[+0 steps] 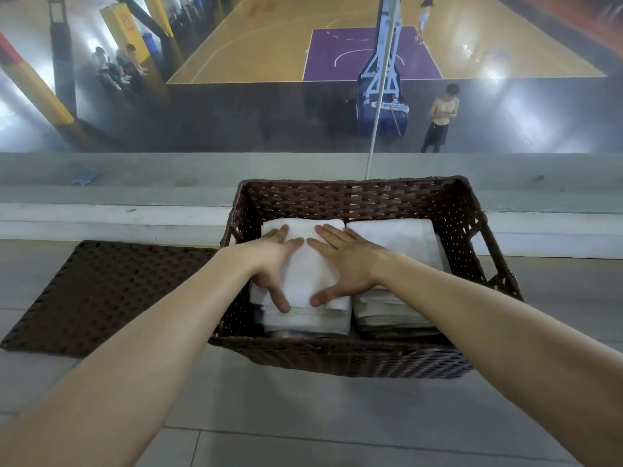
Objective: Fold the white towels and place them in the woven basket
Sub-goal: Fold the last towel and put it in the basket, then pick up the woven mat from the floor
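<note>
Nearly done, I judge — both hands, left hand [269, 261] and right hand [347, 261], press flat-fingered on the left towel stack [303, 281] inside the woven basket [337, 358], beside a second stack [397, 244].

This is an indoor basketball gym, seen from a raised gallery. Far beyond the left hand [269, 261] and right hand [347, 264], and lower down, lies a wooden court [256, 45] with painted lines and a purple key [337, 55]. A blue hoop stand [382, 109] rises at the court's near end, straight past the right hand. A person [440, 119] in dark shorts stands near the stand, further right. Far off to the left of the left hand, people [118, 65] sit at the court's side, near yellow padded pillars [40, 96]. A concrete ledge [135, 170] runs between the hands and the drop.
</note>
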Tool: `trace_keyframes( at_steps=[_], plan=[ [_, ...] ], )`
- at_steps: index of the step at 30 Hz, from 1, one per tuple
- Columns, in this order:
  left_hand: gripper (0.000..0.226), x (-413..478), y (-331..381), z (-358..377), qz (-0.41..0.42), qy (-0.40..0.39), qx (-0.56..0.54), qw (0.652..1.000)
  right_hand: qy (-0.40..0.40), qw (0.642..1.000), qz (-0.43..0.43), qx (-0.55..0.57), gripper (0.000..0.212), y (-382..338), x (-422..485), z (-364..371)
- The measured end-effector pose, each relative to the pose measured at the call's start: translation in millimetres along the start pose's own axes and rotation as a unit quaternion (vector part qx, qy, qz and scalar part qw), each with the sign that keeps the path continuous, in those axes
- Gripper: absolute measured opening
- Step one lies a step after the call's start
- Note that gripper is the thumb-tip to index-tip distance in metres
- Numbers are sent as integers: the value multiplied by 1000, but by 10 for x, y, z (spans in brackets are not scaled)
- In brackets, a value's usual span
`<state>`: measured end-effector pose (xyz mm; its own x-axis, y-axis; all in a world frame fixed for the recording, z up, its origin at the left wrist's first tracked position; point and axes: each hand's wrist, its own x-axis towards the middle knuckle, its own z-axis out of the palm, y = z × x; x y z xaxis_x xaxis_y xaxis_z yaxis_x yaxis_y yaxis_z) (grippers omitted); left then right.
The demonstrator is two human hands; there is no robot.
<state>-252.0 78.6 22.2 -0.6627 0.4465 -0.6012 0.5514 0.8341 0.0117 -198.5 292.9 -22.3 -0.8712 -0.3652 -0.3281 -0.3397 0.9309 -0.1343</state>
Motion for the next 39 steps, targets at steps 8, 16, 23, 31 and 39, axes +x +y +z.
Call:
trace_keyframes(
  at_steps=[8, 16, 23, 31, 39],
  plan=[
    [149, -59, 100, -71, -18, 28, -7, 999, 12, 997, 81, 0, 109, 30, -105, -52],
    [84, -748, -153, -826, -9, 144, -36, 989, 58, 997, 16, -53, 52, -330, -254, -1122],
    [64, -1681, -1029, -981, -110, 172, -56, 977, 136, 991, -17, -10, 21, -1240, -31, -1899],
    [40, -1843, -2642, 425, -166, 149, -174, 959, 85, 994, -10, 71, 32, -2892, 1108, -1329],
    [71, -1296, -4167, 2295, -265, 163, -302, 901, 84, 961, 228, 131, 50, -3382, 2039, 269]
  ],
)
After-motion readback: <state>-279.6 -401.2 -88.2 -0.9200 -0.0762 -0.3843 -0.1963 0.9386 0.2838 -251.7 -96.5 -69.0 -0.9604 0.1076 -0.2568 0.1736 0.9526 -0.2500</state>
